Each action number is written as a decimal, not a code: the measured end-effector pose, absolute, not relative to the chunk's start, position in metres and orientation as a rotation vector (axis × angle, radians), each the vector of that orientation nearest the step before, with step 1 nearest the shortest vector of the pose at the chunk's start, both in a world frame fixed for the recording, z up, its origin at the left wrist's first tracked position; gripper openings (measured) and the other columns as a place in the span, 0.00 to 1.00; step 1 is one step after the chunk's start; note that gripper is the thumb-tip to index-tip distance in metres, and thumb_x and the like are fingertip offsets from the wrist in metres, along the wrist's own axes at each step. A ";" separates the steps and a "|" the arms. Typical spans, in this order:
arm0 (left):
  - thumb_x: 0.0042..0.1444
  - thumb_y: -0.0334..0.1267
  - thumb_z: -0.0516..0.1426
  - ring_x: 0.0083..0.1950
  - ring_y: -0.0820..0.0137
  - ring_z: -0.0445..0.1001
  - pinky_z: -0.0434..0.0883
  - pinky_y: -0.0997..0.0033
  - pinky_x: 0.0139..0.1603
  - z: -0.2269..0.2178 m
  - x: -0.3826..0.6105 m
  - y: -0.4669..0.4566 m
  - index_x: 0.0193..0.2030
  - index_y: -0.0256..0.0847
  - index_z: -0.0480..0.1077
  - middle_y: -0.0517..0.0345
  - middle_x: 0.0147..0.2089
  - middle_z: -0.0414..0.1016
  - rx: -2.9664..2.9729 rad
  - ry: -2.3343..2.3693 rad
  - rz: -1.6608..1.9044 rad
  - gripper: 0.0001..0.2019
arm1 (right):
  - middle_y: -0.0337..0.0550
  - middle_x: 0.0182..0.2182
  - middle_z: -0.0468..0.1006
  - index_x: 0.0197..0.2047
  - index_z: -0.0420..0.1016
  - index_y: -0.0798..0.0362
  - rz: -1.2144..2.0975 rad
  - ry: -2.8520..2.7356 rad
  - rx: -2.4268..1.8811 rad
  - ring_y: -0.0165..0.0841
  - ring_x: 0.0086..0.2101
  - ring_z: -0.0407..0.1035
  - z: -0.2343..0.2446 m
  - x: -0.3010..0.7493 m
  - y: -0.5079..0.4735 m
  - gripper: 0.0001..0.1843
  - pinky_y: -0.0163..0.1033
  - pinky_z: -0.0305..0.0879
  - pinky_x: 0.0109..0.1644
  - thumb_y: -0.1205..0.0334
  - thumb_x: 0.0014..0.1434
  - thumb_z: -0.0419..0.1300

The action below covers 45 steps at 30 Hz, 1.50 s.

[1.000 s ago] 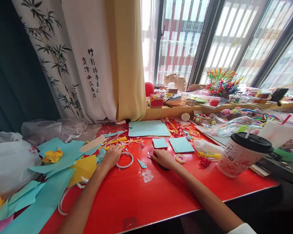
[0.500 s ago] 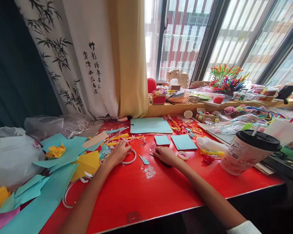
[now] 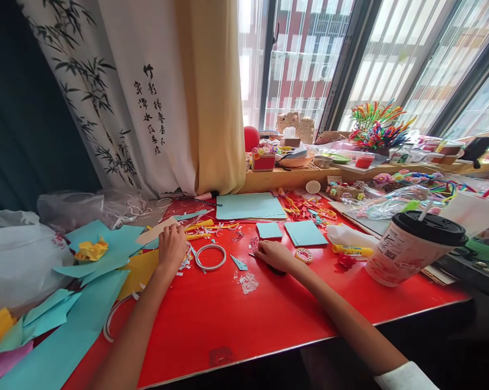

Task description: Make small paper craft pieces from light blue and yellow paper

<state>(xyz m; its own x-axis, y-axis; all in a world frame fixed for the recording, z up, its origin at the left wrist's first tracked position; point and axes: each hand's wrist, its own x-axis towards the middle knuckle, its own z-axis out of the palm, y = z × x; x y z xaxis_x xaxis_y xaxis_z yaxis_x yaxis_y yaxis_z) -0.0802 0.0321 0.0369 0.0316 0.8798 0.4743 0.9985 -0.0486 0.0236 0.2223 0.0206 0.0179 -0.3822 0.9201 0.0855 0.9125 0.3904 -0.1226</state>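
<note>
My left hand (image 3: 172, 246) is over the paper scraps left of centre, its fingers a little bent and apart, with nothing visible in them. It touches or covers the end of a beige paper strip (image 3: 150, 231); which of the two I cannot tell. To its right, a white tape ring (image 3: 210, 257) lies flat. My right hand (image 3: 272, 254) rests closed on the table around what appears to be scissors: a pointed grey tip (image 3: 252, 254) sticks out to the left, and a dark part shows beneath the palm. Beside that tip lies a small folded teal paper piece (image 3: 239, 263).
Teal squares (image 3: 306, 233) and larger teal sheets (image 3: 250, 207) lie beyond my hands. A lidded drink cup (image 3: 415, 249), a yellow glue stick (image 3: 352, 249) and a small tape roll (image 3: 304, 255) are at right. Coloured paper (image 3: 102, 252) and a plastic bag (image 3: 17, 260) cover the left side.
My left hand has left the tape ring and moved left to the scraps and beige strip. The ring now lies fully visible. My right hand stays almost where it was.
</note>
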 end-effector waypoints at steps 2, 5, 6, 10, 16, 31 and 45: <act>0.56 0.30 0.43 0.55 0.48 0.56 0.56 0.48 0.50 0.034 -0.079 0.034 0.48 0.31 0.65 0.33 0.52 0.62 -2.025 -1.929 -0.526 0.16 | 0.49 0.36 0.75 0.34 0.69 0.55 0.086 -2.501 -1.660 0.35 0.34 0.70 0.018 0.222 0.021 0.20 0.34 0.52 0.31 0.49 0.62 0.45; 0.55 0.39 0.49 0.55 0.52 0.57 0.57 0.52 0.51 0.028 -0.071 0.038 0.42 0.40 0.69 0.44 0.51 0.66 -2.227 -1.895 -0.476 0.12 | 0.50 0.36 0.75 0.34 0.69 0.55 0.093 -2.491 -1.660 0.35 0.35 0.70 0.017 0.222 0.022 0.20 0.34 0.53 0.32 0.52 0.64 0.42; 0.53 0.40 0.51 0.54 0.55 0.59 0.57 0.54 0.51 0.026 -0.067 0.039 0.39 0.42 0.70 0.48 0.49 0.68 -2.310 -1.874 -0.455 0.10 | 0.50 0.36 0.75 0.34 0.69 0.55 0.096 -2.486 -1.659 0.35 0.35 0.70 0.016 0.222 0.022 0.21 0.34 0.53 0.33 0.52 0.64 0.41; 0.50 0.38 0.54 0.48 0.60 0.65 0.57 0.57 0.52 0.023 -0.057 0.038 0.30 0.42 0.70 0.54 0.39 0.73 -2.518 -1.826 -0.468 0.05 | 0.49 0.35 0.75 0.33 0.69 0.55 0.106 -2.458 -1.642 0.35 0.35 0.70 0.016 0.221 0.021 0.21 0.34 0.53 0.33 0.51 0.64 0.41; 0.53 0.40 0.51 0.40 0.65 0.70 0.65 0.68 0.41 0.045 -0.065 0.035 0.37 0.41 0.67 0.55 0.38 0.73 -2.492 -1.932 -0.834 0.09 | 0.48 0.34 0.75 0.34 0.69 0.56 0.132 -2.360 -1.600 0.35 0.37 0.69 0.017 0.223 0.023 0.17 0.35 0.55 0.38 0.55 0.63 0.44; 0.51 0.37 0.54 0.27 0.78 0.71 0.71 0.75 0.28 0.079 0.006 -0.021 0.44 0.43 0.59 0.60 0.39 0.67 -2.892 -1.748 -1.959 0.13 | 0.40 0.29 0.70 0.38 0.66 0.56 1.101 -1.982 -0.747 0.28 0.29 0.65 0.085 0.148 -0.005 0.17 0.33 0.63 0.32 0.50 0.55 0.55; 0.55 0.40 0.52 0.24 0.75 0.70 0.67 0.76 0.24 0.077 0.018 -0.028 0.38 0.43 0.59 0.63 0.27 0.70 -3.044 -1.738 -1.766 0.06 | 0.41 0.26 0.70 0.30 0.67 0.57 1.363 -2.174 -0.637 0.25 0.26 0.64 0.082 0.173 0.002 0.28 0.32 0.61 0.30 0.43 0.61 0.38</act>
